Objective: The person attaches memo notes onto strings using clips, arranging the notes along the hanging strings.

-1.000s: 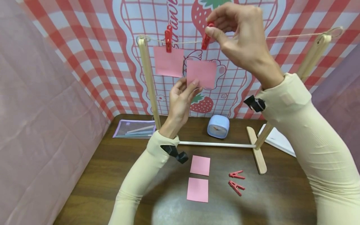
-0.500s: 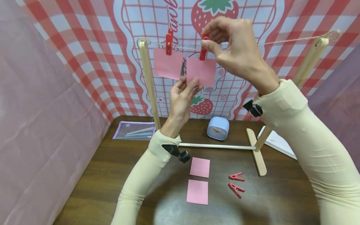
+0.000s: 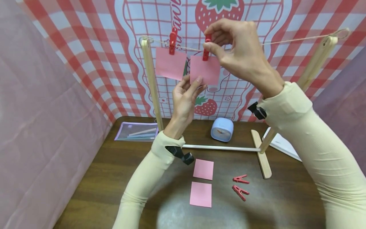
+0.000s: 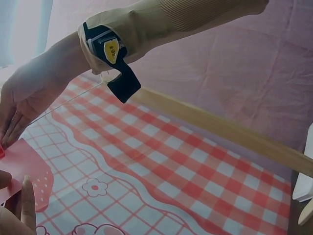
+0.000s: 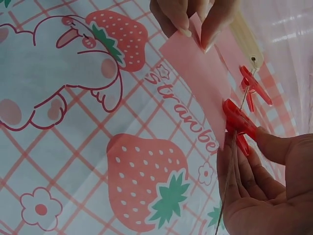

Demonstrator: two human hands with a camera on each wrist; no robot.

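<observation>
My left hand (image 3: 184, 101) pinches the lower edge of a pink paper square (image 3: 206, 70) between thumb and fingers. Above it, my right hand (image 3: 241, 51) holds a red clothespin (image 3: 206, 54) by its handles, and the clothespin's tip overlaps the paper's top edge at the string (image 5: 228, 196). In the right wrist view the clothespin sits on both the string and the paper's edge, thumb at one handle. To the left, another pink square (image 3: 170, 63) hangs from the string under a second red clothespin (image 3: 172, 41).
Wooden posts (image 3: 151, 79) hold up the string, with a white rod (image 3: 220, 147) low between them. On the table lie pink squares (image 3: 200, 194) and red clothespins (image 3: 240, 192). Behind stand a blue clock (image 3: 222, 129) and a mesh pencil pouch (image 3: 137, 131); a white object (image 3: 283, 144) lies right.
My right hand has moved down with the clothespin, from above the paper onto its top edge. The left hand has raised the paper slightly.
</observation>
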